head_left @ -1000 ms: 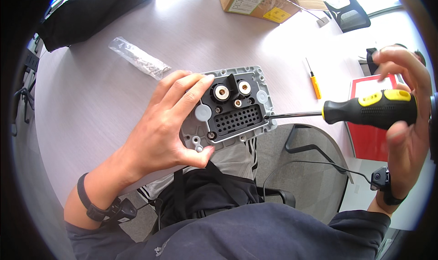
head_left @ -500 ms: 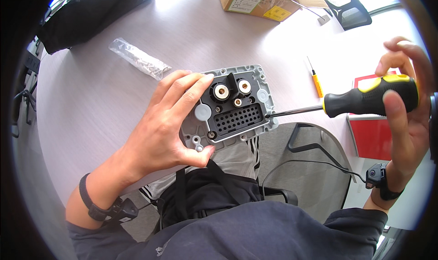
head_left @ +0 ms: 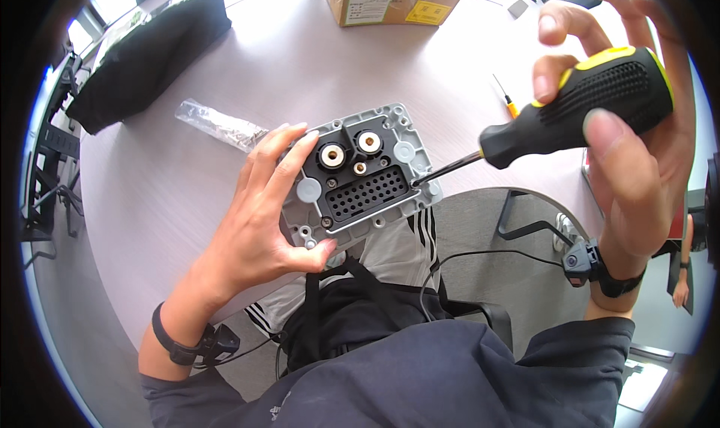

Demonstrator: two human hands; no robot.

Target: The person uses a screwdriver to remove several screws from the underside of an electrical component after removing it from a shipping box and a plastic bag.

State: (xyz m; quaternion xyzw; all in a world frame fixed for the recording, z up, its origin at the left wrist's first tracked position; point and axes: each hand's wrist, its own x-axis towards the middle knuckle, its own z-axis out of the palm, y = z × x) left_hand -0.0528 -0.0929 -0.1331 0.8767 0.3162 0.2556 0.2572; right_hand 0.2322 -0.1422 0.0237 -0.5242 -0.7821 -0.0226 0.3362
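My left hand [head_left: 244, 214] grips the left edge of a grey metal housing [head_left: 405, 153], thumb below and fingers along the upper side. Set into the housing is a black connector panel [head_left: 366, 194], with rows of small holes and round brass-centred terminals above them. My right hand [head_left: 637, 180] holds a large black-and-yellow screwdriver [head_left: 585, 105] by its handle, thumb beneath and fingertips on top. Its shaft slants down to the left, and the tip meets the panel's right corner, at what looks like a screw hole. Whether a screw sits there is hidden.
On the pale table [head_left: 172, 180] lie a clear plastic bag of small metal parts [head_left: 225, 128] and a small orange-handled screwdriver [head_left: 511, 107]. A cardboard box [head_left: 390, 6] and a black bag [head_left: 150, 64] stand farther back. Another person's hand [head_left: 680, 291] shows at far right.
The screwdriver handle has tilted upward, its tip staying at the same panel corner. My right fingers have shifted and spread on the handle. The whole view has shifted; my left hand keeps its grip.
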